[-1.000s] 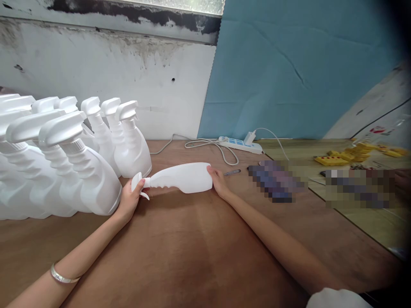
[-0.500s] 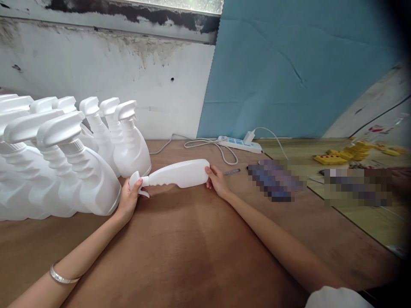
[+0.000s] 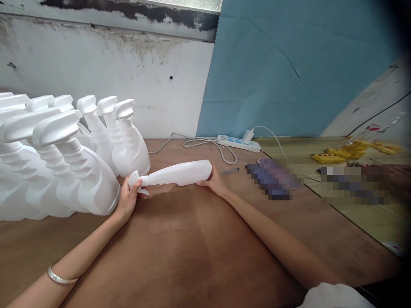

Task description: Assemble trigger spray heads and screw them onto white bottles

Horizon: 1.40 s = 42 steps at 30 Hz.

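Note:
A white spray bottle (image 3: 180,173) lies sideways between my two hands, its trigger head to the left and its base to the right. My left hand (image 3: 128,199) is closed around the trigger head, with the trigger lever sticking out below the fingers. At the other end my right hand (image 3: 215,181) grips the base, thumb on the near side and the other fingers mostly hidden behind it. Close by my left hand stand several white spray bottles (image 3: 98,184) upright in rows, trigger heads on top.
A power strip (image 3: 239,143) with a plugged-in white charger and a looped cable lies by the wall. Right of my hand are a small pen-like thing (image 3: 230,170) and a blurred-out object (image 3: 272,179). Yellow pieces (image 3: 340,153) lie farther right, near another person's hand (image 3: 400,177).
My right hand has shifted its hold around the bottle's base, the thumb now lower on the near side. The bottle has turned slightly about its length. My left hand keeps its grip.

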{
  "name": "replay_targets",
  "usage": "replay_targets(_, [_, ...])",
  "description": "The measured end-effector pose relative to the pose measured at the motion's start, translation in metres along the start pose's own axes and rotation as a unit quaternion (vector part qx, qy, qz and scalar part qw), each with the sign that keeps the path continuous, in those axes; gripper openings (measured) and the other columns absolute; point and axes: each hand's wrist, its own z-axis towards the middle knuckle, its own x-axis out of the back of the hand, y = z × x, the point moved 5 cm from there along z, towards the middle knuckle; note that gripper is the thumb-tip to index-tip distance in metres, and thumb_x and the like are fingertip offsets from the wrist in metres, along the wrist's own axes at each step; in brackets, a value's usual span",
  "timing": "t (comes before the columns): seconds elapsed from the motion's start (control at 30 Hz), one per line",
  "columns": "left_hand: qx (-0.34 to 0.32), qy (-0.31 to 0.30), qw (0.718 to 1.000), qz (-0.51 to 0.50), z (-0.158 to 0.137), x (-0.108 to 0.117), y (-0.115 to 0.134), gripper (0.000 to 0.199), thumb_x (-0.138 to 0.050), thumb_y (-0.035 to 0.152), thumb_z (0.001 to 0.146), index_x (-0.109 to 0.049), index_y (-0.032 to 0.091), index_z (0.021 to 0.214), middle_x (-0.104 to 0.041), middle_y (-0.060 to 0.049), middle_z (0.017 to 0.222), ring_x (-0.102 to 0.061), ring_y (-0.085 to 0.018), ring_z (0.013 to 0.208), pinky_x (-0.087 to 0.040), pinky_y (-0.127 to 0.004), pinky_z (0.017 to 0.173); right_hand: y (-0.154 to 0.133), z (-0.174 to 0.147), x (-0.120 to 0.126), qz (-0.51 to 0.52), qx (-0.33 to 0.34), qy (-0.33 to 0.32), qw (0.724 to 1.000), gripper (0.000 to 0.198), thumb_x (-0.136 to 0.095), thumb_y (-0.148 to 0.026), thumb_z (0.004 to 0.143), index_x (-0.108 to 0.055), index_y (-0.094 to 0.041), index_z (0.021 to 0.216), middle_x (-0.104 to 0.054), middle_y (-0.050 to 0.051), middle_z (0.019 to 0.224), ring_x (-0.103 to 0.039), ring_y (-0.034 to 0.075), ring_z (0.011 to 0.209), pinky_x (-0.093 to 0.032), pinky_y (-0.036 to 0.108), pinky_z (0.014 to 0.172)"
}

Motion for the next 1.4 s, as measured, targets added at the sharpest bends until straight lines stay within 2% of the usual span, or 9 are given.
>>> replay_targets(0.2, [-0.009, 0.002, 1.000, 0.017, -0.001, 0.001, 0.002, 0.036, -0.057, 0.047, 0.070, -0.048, 0.016, 0.087, -0.055, 0.003, 0.062, -0.055, -0.012, 0.051, -0.042, -0.019, 0.047, -0.008, -0.001, -0.001, -0.057, 0.006, 0.014, 0.998, 0.063, -0.077, -0.022, 0.047, -0.039, -0.023, 0.097, -0.053, -0.001, 0.091, -0.053, 0.016, 0.083, -0.046, 0.030, 0.075])
replay_targets(0.33, [0.008, -0.001, 1.000, 0.020, -0.001, -0.001, 0.003, 0.034, -0.054, 0.047, 0.072, -0.046, 0.016, 0.082, -0.053, 0.005, 0.057, -0.053, -0.010, 0.044, -0.041, -0.018, 0.041, -0.016, -0.003, -0.003, -0.069, 0.062, 0.017, 0.996, 0.053, -0.072, -0.016, 0.053, -0.036, -0.024, 0.092, -0.054, 0.001, 0.097, -0.053, 0.017, 0.088, -0.042, 0.031, 0.080])
replay_targets(0.47, [0.027, -0.011, 0.999, 0.017, 0.000, -0.004, 0.003, 0.032, -0.053, 0.047, 0.073, -0.046, 0.016, 0.077, -0.048, 0.006, 0.053, -0.048, -0.008, 0.037, -0.036, -0.017, 0.033, -0.021, -0.005, -0.003, -0.076, 0.115, 0.031, 0.990, 0.044, -0.062, -0.010, 0.060, -0.033, -0.025, 0.090, -0.054, 0.003, 0.100, -0.053, 0.016, 0.089, -0.041, 0.031, 0.080])
replay_targets(0.57, [0.040, -0.019, 0.999, 0.007, 0.000, -0.004, -0.001, 0.031, -0.048, 0.045, 0.076, -0.049, 0.016, 0.085, -0.049, 0.005, 0.055, -0.047, -0.008, 0.035, -0.035, -0.017, 0.030, -0.022, -0.006, -0.003, -0.090, 0.132, 0.041, 0.986, 0.041, -0.057, -0.009, 0.062, -0.033, -0.025, 0.091, -0.054, 0.004, 0.101, -0.053, 0.016, 0.090, -0.041, 0.030, 0.078])
replay_targets(0.7, [0.054, -0.037, 0.998, -0.020, 0.000, -0.004, -0.004, 0.035, -0.047, 0.041, 0.076, -0.045, 0.018, 0.102, -0.053, 0.003, 0.062, -0.052, -0.011, 0.037, -0.038, -0.020, 0.029, -0.023, -0.007, -0.002, -0.091, 0.140, 0.054, 0.985, 0.038, -0.055, -0.010, 0.065, -0.033, -0.025, 0.092, -0.054, 0.005, 0.104, -0.054, 0.016, 0.089, -0.042, 0.030, 0.077])
replay_targets(0.8, [0.062, -0.053, 0.996, -0.041, 0.000, -0.005, -0.003, 0.041, -0.051, 0.039, 0.074, -0.043, 0.019, 0.108, -0.054, 0.002, 0.065, -0.056, -0.014, 0.043, -0.042, -0.022, 0.030, -0.024, -0.008, -0.002, -0.087, 0.140, 0.063, 0.984, 0.036, -0.055, -0.011, 0.066, -0.034, -0.025, 0.092, -0.053, 0.005, 0.106, -0.054, 0.016, 0.089, -0.041, 0.030, 0.078])
replay_targets(1.0, [0.098, -0.075, 0.990, -0.065, 0.000, -0.005, -0.003, 0.038, -0.054, 0.040, 0.073, -0.051, 0.016, 0.103, -0.053, 0.002, 0.060, -0.058, -0.016, 0.043, -0.043, -0.022, 0.030, -0.025, -0.010, -0.003, -0.089, 0.123, 0.072, 0.986, 0.034, -0.056, -0.015, 0.068, -0.033, -0.025, 0.092, -0.052, 0.006, 0.110, -0.054, 0.018, 0.093, -0.042, 0.032, 0.081])
replay_targets(1.13, [0.121, -0.076, 0.987, -0.076, 0.001, -0.005, -0.003, 0.039, -0.056, 0.038, 0.072, -0.050, 0.016, 0.103, -0.055, 0.001, 0.062, -0.060, -0.017, 0.045, -0.043, -0.021, 0.029, -0.026, -0.011, -0.003, -0.094, 0.126, 0.076, 0.985, 0.035, -0.057, -0.017, 0.067, -0.033, -0.025, 0.092, -0.052, 0.006, 0.110, -0.053, 0.018, 0.094, -0.041, 0.034, 0.082])
replay_targets(1.4, [0.193, -0.123, 0.967, -0.115, -0.002, -0.008, -0.002, 0.028, -0.051, 0.030, 0.077, -0.053, 0.011, 0.098, -0.059, -0.005, 0.071, -0.061, -0.016, 0.046, -0.043, -0.019, 0.029, -0.028, -0.012, -0.002, -0.088, 0.148, 0.093, 0.981, 0.036, -0.059, -0.016, 0.067, -0.035, -0.026, 0.092, -0.053, 0.005, 0.111, -0.054, 0.018, 0.094, -0.042, 0.032, 0.081])
